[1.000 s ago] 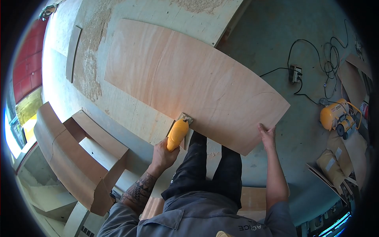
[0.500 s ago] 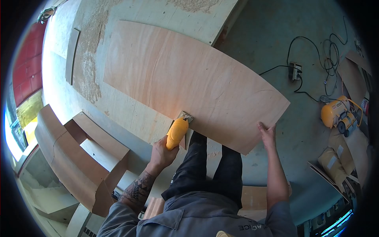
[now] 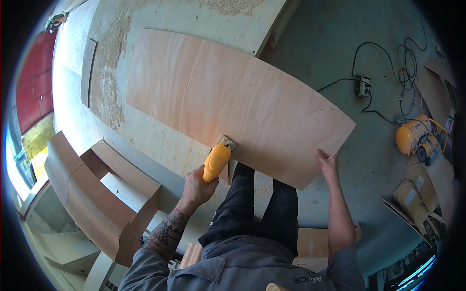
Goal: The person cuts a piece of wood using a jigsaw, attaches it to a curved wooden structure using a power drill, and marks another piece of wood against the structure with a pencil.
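Note:
A large plywood panel (image 3: pixel 233 97) with a curved far edge lies on the pale worktable (image 3: pixel 160 145), its right end jutting past the table. My left hand (image 3: pixel 198 186) is closed round a yellow power tool (image 3: pixel 217 162). The metal base of the tool touches the panel's near edge. At the panel's right end, my right hand (image 3: pixel 329 165) grips the near corner area, thumb on top and the other fingers partly hidden beneath.
Sawdust (image 3: pixel 109 87) and a narrow strip (image 3: pixel 88 72) lie on the table. A curved wooden piece (image 3: pixel 90 199) stands at the left. On the floor at right are a power box (image 3: pixel 362 85), black cable (image 3: pixel 407 72) and yellow compressor (image 3: pixel 415 137).
The table edge and the narrow strip have shifted slightly in view, and the panel's far edge sits a little lower. Both hands keep their grips, with the tool almost in the same place.

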A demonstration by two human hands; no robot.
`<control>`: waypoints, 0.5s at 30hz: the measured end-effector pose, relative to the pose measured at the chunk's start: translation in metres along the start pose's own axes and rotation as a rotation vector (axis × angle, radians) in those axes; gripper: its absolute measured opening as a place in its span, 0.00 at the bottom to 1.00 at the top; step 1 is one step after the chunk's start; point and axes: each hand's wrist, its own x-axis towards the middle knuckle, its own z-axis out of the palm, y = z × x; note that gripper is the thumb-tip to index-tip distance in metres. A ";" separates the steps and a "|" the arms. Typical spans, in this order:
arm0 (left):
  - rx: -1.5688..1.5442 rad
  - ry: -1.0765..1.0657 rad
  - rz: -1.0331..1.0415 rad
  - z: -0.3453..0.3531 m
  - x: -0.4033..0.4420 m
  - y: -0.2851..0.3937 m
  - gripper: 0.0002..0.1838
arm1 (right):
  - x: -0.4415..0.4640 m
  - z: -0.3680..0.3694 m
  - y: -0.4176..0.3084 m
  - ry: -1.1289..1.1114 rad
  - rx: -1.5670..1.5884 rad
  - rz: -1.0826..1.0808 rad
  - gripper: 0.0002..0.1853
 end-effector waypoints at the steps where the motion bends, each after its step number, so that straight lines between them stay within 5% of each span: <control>1: -0.001 0.003 0.000 0.000 0.001 0.001 0.13 | 0.001 0.000 -0.001 -0.009 0.021 0.011 0.42; 15: 0.020 0.001 0.035 -0.003 0.005 0.008 0.13 | 0.007 -0.001 0.008 -0.055 0.130 -0.020 0.43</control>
